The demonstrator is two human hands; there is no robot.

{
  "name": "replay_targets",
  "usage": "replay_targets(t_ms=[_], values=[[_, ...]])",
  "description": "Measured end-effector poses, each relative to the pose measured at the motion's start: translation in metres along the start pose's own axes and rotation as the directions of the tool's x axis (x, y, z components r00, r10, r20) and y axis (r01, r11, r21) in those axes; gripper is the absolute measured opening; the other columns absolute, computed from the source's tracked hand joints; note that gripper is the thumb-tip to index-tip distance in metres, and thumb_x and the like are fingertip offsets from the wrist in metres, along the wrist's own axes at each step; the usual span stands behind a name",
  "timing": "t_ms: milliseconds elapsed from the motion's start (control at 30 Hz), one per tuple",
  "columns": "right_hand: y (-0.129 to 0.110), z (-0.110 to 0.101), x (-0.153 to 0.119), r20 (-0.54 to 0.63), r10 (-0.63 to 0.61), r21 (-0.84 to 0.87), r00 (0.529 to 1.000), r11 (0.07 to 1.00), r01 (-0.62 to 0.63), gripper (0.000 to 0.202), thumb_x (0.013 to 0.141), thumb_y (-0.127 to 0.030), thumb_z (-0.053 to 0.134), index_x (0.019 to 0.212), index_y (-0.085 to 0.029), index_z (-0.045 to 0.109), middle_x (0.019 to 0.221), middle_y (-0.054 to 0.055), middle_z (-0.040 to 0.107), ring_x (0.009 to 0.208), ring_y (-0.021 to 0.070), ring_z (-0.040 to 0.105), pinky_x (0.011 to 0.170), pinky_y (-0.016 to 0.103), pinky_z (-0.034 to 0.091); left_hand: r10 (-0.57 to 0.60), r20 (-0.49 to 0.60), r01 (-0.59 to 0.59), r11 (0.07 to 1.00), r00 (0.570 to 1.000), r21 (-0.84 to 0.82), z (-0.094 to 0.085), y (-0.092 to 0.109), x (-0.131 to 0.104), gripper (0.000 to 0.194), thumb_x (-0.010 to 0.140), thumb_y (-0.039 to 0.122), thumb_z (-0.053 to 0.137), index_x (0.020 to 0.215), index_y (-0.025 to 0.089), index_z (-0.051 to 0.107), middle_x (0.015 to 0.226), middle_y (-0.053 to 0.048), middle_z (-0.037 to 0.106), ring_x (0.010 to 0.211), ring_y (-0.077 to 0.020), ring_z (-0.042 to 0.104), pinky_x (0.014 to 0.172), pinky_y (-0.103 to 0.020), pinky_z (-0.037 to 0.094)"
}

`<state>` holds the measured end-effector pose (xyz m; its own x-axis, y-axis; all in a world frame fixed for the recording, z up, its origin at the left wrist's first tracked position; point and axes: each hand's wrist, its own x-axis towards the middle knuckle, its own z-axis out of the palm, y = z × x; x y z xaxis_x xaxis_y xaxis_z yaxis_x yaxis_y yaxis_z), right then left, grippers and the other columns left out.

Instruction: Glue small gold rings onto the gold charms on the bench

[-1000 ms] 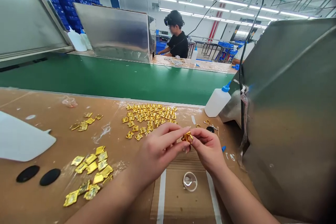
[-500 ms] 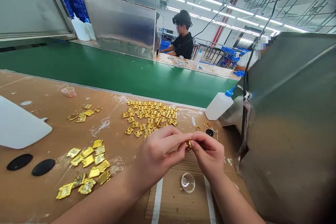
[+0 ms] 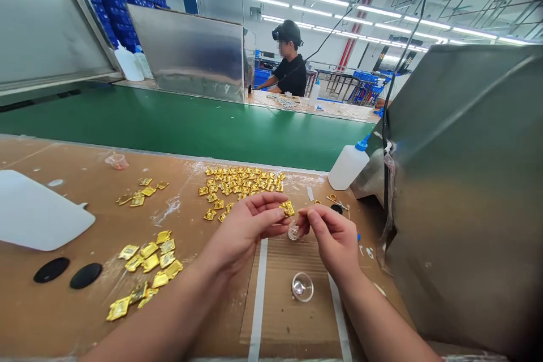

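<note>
My left hand [image 3: 254, 219] pinches a small gold-coloured metal piece [image 3: 288, 207] between thumb and fingers. Close on its right, the thumb and fingertips of my right hand [image 3: 333, 232] are pressed together; anything between them is too small to make out. A small clear cup [image 3: 293, 231] shows just under the fingertips, partly covered by them. Nearer to me, another clear cup [image 3: 302, 287] stands on the cardboard sheet [image 3: 292, 319]. Beyond my left hand, many similar gold pieces [image 3: 241, 180] lie in rows, and a looser group [image 3: 150, 262] lies to the left.
A white squeeze bottle [image 3: 348, 167] with a blue cap stands at the back right, beside a metal panel [image 3: 462, 198]. Black ovals [image 3: 86, 275] and a white container [image 3: 40, 212] lie left. Across the green belt [image 3: 190, 127] a person [image 3: 292, 70] sits working.
My hands have parted slightly and the left has turned, so the gold piece now shows in it. The small clear cup under the fingertips has come into sight.
</note>
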<state>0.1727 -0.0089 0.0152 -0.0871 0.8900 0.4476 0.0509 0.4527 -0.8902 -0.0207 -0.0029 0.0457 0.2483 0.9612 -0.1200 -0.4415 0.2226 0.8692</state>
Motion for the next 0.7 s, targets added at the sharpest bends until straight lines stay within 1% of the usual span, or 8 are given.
replay_targets(t_ms=[67,200,300,400,467,533,633,700], values=[[0.001,0.000,0.001,-0.034,0.011,0.009,0.999,1.000,-0.011,0.024,0.104,-0.034,0.061,0.091,-0.022,0.077,0.076,0.002,0.073,0.067,0.0140,0.067,0.066,0.028,0.055,-0.143,0.005,0.141,0.974,0.990,-0.179,-0.002,0.005,0.004,0.027,0.079,0.009,0.080,0.105,0.013,0.074,0.081,-0.004,0.077,0.072,-0.0124,0.075,0.070,-0.021,0.065],[0.002,-0.001,0.002,-0.048,0.029,0.005,0.998,1.000,-0.028,0.029,0.104,-0.038,0.061,0.087,-0.021,0.077,0.075,0.002,0.072,0.063,0.0136,0.064,0.064,0.028,0.053,-0.210,-0.032,0.190,0.933,0.977,-0.306,0.001,0.013,0.006,0.009,0.082,0.007,0.074,0.089,0.012,0.072,0.080,-0.004,0.076,0.070,-0.0110,0.073,0.068,-0.020,0.064],[0.001,-0.002,0.003,-0.049,0.005,-0.026,0.999,1.000,-0.007,0.031,0.103,-0.039,0.061,0.083,-0.020,0.075,0.075,0.002,0.071,0.064,0.0137,0.063,0.065,0.029,0.051,-0.193,-0.017,0.186,0.964,0.981,-0.191,0.004,0.021,0.005,0.010,0.081,0.016,0.079,0.088,0.013,0.073,0.083,-0.004,0.076,0.072,-0.0116,0.071,0.066,-0.021,0.062],[-0.001,-0.004,0.005,-0.109,-0.049,-0.076,0.993,0.996,0.041,0.030,0.102,-0.038,0.061,0.082,-0.020,0.074,0.074,0.001,0.070,0.063,0.0135,0.062,0.066,0.029,0.049,-0.095,-0.026,0.098,0.978,0.995,0.182,-0.005,0.033,0.003,0.025,0.076,0.028,0.085,0.097,0.017,0.077,0.083,-0.003,0.076,0.070,-0.0119,0.067,0.056,-0.019,0.052],[-0.002,-0.007,0.007,-0.179,-0.088,-0.108,0.980,0.992,0.069,0.031,0.102,-0.037,0.060,0.078,-0.020,0.072,0.074,0.001,0.069,0.065,0.0140,0.062,0.066,0.029,0.048,-0.014,-0.002,0.013,0.842,1.000,0.539,-0.019,0.041,0.003,0.030,0.077,0.034,0.084,0.102,0.019,0.079,0.086,-0.004,0.078,0.073,-0.0137,0.067,0.060,-0.021,0.049],[-0.001,-0.010,0.009,-0.239,-0.104,-0.121,0.965,0.990,0.077,0.033,0.101,-0.037,0.060,0.074,-0.020,0.070,0.073,0.001,0.068,0.069,0.0154,0.062,0.067,0.029,0.047,-0.001,0.052,-0.041,0.597,0.999,0.801,-0.037,0.044,0.004,0.028,0.082,0.039,0.079,0.103,0.021,0.081,0.098,-0.005,0.081,0.086,-0.0177,0.070,0.075,-0.028,0.053],[0.004,-0.013,0.012,-0.277,-0.096,-0.125,0.956,0.990,0.063,0.032,0.100,-0.038,0.060,0.076,-0.020,0.070,0.072,0.001,0.067,0.071,0.0164,0.062,0.068,0.029,0.046,-0.079,0.042,-0.018,0.281,0.996,0.959,-0.063,0.037,0.007,0.029,0.085,0.041,0.071,0.102,0.022,0.082,0.103,-0.005,0.082,0.092,-0.0223,0.072,0.081,-0.032,0.053],[0.008,-0.015,0.014,-0.278,-0.098,-0.145,0.955,0.988,0.059,0.032,0.100,-0.040,0.059,0.078,-0.020,0.071,0.072,0.001,0.067,0.070,0.0166,0.061,0.067,0.029,0.044,-0.097,0.011,0.007,0.180,0.995,0.984,-0.073,0.028,0.009,0.030,0.083,0.042,0.070,0.100,0.022,0.083,0.095,-0.005,0.082,0.084,-0.0239,0.072,0.073,-0.033,0.052]])
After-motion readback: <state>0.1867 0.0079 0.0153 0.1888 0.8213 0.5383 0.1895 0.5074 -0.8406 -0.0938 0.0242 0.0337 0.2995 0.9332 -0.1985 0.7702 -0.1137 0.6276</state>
